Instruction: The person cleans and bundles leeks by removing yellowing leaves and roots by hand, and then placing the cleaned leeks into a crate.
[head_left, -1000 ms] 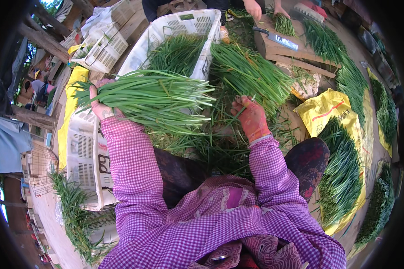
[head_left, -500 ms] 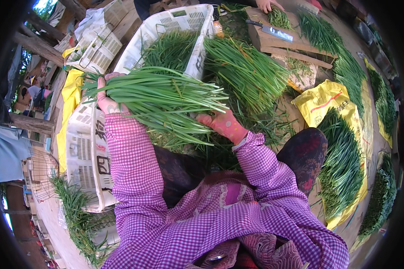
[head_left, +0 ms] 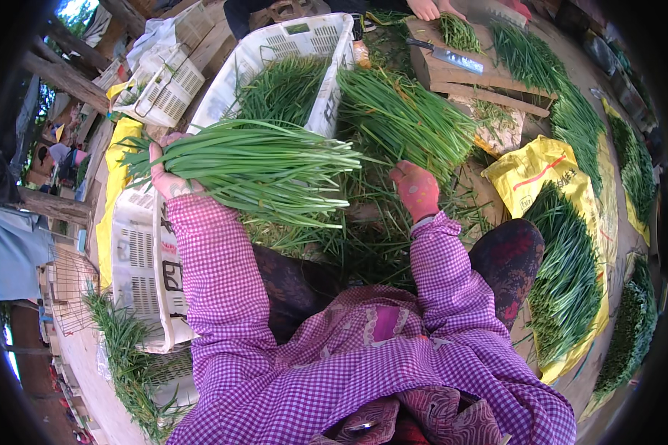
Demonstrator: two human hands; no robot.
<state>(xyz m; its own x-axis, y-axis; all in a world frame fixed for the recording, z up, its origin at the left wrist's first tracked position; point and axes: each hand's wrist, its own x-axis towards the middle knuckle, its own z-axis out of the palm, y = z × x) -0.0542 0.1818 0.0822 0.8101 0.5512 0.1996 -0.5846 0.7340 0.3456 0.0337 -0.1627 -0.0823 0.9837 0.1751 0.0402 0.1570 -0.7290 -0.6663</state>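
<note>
1. One bundle of long green leaves (head_left: pixel 252 167) gripped in left hand (head_left: pixel 171 182), pale ends toward right hand (head_left: pixel 416 190).
2. Right hand curled closed, off bundle; can't tell contents.
3. Leaf heap (head_left: pixel 408 122) just beyond right hand; white crate (head_left: pixel 340 78) ahead, between hands.

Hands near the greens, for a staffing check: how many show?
4: the person's left hand gripping the green bunch, the right hand beside its pale ends, and two other hands at the top. Others may be hidden.

A loose bundle of long green leaves (head_left: pixel 252 165) stretched sideways left of frame centre, pale ends fanned rightward.
</note>
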